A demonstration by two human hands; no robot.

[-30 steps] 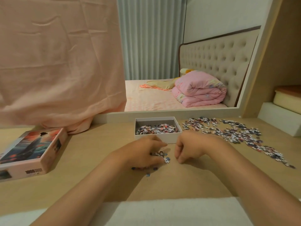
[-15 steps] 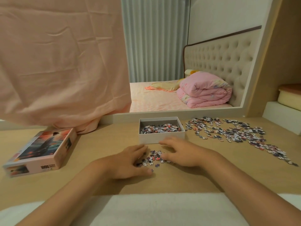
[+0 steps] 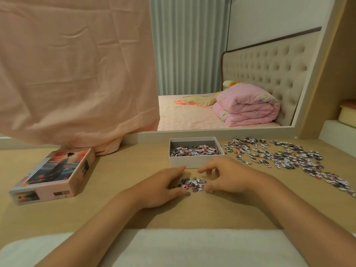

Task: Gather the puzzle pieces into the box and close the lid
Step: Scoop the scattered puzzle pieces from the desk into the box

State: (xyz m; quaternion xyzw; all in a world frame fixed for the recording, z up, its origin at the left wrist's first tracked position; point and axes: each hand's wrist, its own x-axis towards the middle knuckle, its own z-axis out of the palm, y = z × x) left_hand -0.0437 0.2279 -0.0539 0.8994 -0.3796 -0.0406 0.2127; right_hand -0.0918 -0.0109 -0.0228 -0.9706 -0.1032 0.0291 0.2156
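Desk (image 3: 119,170): lid (image 3: 55,174) reads "1000"; left hand (image 3: 163,185), right hand (image 3: 229,178) relaxed around piece pile (image 3: 193,184), gripping nothing

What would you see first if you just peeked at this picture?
The left hand and right hand cup a little pile of puzzle bits in the middle of the table. Just behind them sits the open box, partly filled, with many loose pieces spread to its right. The lid with the picture lies far left.
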